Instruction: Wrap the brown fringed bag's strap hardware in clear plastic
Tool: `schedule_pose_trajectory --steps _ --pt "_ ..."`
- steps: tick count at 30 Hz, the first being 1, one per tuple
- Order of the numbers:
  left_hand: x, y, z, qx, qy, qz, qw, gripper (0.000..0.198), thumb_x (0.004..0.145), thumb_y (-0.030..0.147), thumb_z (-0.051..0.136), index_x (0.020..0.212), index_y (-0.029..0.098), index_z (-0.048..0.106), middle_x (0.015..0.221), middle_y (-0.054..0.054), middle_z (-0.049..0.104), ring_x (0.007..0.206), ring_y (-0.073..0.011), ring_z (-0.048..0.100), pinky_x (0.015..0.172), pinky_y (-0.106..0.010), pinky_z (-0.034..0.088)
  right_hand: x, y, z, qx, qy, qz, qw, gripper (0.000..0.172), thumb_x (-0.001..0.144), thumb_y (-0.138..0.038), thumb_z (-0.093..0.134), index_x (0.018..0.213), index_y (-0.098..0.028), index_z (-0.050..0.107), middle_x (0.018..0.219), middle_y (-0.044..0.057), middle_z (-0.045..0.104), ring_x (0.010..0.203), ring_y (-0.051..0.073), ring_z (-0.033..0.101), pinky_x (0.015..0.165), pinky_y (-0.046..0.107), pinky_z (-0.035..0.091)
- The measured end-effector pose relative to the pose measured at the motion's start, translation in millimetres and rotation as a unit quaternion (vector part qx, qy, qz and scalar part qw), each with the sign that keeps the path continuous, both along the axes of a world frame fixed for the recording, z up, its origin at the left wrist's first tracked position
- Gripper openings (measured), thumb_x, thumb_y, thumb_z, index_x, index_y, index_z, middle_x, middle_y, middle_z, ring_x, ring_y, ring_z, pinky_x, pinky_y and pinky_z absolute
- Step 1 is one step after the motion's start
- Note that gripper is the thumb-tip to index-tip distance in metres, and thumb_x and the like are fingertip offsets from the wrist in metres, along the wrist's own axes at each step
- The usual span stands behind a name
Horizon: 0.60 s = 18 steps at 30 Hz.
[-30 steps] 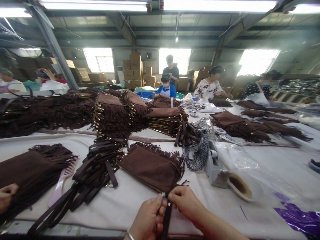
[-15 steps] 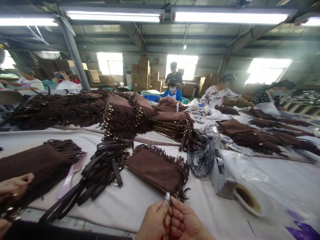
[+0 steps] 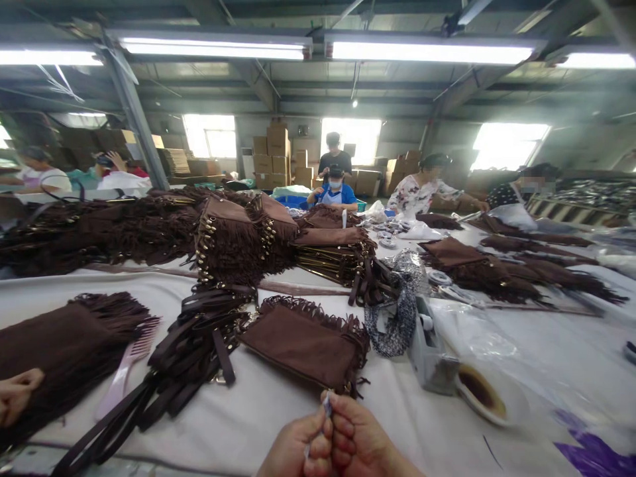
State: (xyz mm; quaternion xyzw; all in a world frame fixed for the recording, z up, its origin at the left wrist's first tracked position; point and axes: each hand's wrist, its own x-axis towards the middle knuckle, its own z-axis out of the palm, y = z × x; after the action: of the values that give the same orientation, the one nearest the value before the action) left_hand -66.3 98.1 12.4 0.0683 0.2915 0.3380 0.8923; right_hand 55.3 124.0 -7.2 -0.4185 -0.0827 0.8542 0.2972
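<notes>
My left hand [image 3: 301, 440] and my right hand [image 3: 355, 427] meet at the bottom centre, fingers closed and pressed together. Between their fingertips is a small crumpled whitish scrap [image 3: 326, 405], like paper or film; a pale bit also shows among the left fingers. Just beyond the fingertips lies a dark brown fringed bag [image 3: 303, 341], its near corner almost at the scrap. Whether the scrap is wrapped on a part of the bag I cannot tell. Left of the bag is a heap of brown straps [image 3: 193, 338] with metal clips.
A pink comb [image 3: 119, 381] lies by another fringed bag [image 3: 54, 338], where a co-worker's hand [image 3: 17, 397] rests. To the right stand a grey tape dispenser [image 3: 430, 358] and a dish [image 3: 497, 419] of brown liquid. Stacked bags [image 3: 332, 236] and several people are farther back.
The whole view has shifted slightly, things now sitting farther left. My hands stay together, with the scrap less exposed at the fingertips. The co-worker's hand shows less at the left edge.
</notes>
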Motion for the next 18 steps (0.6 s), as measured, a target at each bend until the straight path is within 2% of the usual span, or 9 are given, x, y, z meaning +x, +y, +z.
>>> schedule_pose_trajectory --steps 4,6,8,10,12,13,14,15,18 --pt "5 -1 -3.3 0.061 0.132 0.001 0.989 0.040 0.082 0.050 0.059 0.063 0.018 0.045 0.042 0.012 0.029 0.034 -0.0018 0.012 0.036 -0.015 0.014 2 3 5.3 0.093 0.050 -0.045 0.993 0.031 0.068 -0.033 0.071 0.061 -0.020 0.044 0.036 -0.014 0.023 0.032 0.003 0.015 0.034 0.015 0.013" --pt "3 2 -0.5 0.107 0.214 -0.002 0.971 0.042 0.079 0.059 0.056 0.070 0.019 0.049 0.044 0.011 0.034 0.034 -0.0033 0.017 0.036 -0.017 0.018 8 6 10.2 0.167 0.032 -0.008 0.985 0.033 0.069 -0.041 0.071 0.063 -0.019 0.048 0.038 -0.013 0.030 0.033 0.003 0.020 0.034 0.016 0.015" --pt "-4 8 6.7 0.172 0.339 -0.019 0.925 0.045 0.080 0.064 0.048 0.072 0.020 0.052 0.045 0.010 0.037 0.033 -0.0057 0.022 0.037 -0.020 0.021 19 7 14.5 0.251 -0.054 0.050 0.965 0.037 0.078 -0.051 0.059 0.065 -0.017 0.052 0.043 -0.008 0.043 0.033 0.004 0.026 0.035 0.019 0.019" --pt "-17 17 15.7 0.280 0.509 -0.037 0.813 0.042 0.082 0.058 0.048 0.067 0.020 0.054 0.048 0.005 0.046 0.038 -0.0095 0.036 0.042 -0.023 0.027 32 7 17.1 0.343 -0.197 0.096 0.913 0.036 0.083 -0.047 0.050 0.069 -0.015 0.057 0.046 -0.004 0.051 0.034 0.006 0.034 0.037 0.020 0.024" --pt "-31 29 21.8 0.390 0.660 -0.033 0.641 0.033 0.080 0.046 0.054 0.063 0.019 0.058 0.059 -0.001 0.058 0.055 -0.0145 0.053 0.053 -0.025 0.034 45 3 17.7 0.429 -0.330 0.136 0.830 0.025 0.084 -0.034 0.049 0.075 -0.015 0.063 0.049 -0.003 0.055 0.041 0.009 0.045 0.044 0.020 0.031" --pt "-37 36 22.4 0.418 0.705 -0.029 0.572 0.030 0.079 0.043 0.056 0.063 0.019 0.060 0.064 -0.003 0.062 0.063 -0.0168 0.057 0.059 -0.026 0.036 49 1 17.2 0.474 -0.375 0.161 0.780 0.021 0.082 -0.028 0.049 0.075 -0.016 0.065 0.053 -0.002 0.059 0.048 0.010 0.051 0.048 0.020 0.034" --pt "-41 42 21.1 0.424 0.728 -0.026 0.538 0.028 0.079 0.043 0.056 0.065 0.019 0.061 0.066 -0.004 0.064 0.067 -0.0182 0.059 0.062 -0.027 0.038 51 -2 16.1 0.519 -0.404 0.191 0.729 0.020 0.081 -0.024 0.049 0.077 -0.017 0.067 0.058 0.000 0.064 0.056 0.012 0.057 0.053 0.020 0.037" --pt "-44 47 17.8 0.407 0.735 -0.021 0.542 0.029 0.080 0.045 0.054 0.070 0.019 0.062 0.064 -0.004 0.064 0.066 -0.0191 0.061 0.063 -0.028 0.039 50 -4 14.1 0.559 -0.423 0.226 0.676 0.019 0.080 -0.023 0.050 0.081 -0.018 0.068 0.066 0.001 0.068 0.062 0.013 0.060 0.056 0.021 0.038" --pt "-45 58 0.7 0.284 0.688 0.041 0.667 0.041 0.083 0.050 0.048 0.095 0.013 0.060 0.063 -0.004 0.066 0.059 -0.0198 0.064 0.056 -0.029 0.045 37 -10 1.9 0.621 -0.475 0.361 0.509 0.024 0.077 -0.024 0.055 0.097 -0.025 0.068 0.073 0.003 0.074 0.061 0.017 0.064 0.052 0.022 0.036"
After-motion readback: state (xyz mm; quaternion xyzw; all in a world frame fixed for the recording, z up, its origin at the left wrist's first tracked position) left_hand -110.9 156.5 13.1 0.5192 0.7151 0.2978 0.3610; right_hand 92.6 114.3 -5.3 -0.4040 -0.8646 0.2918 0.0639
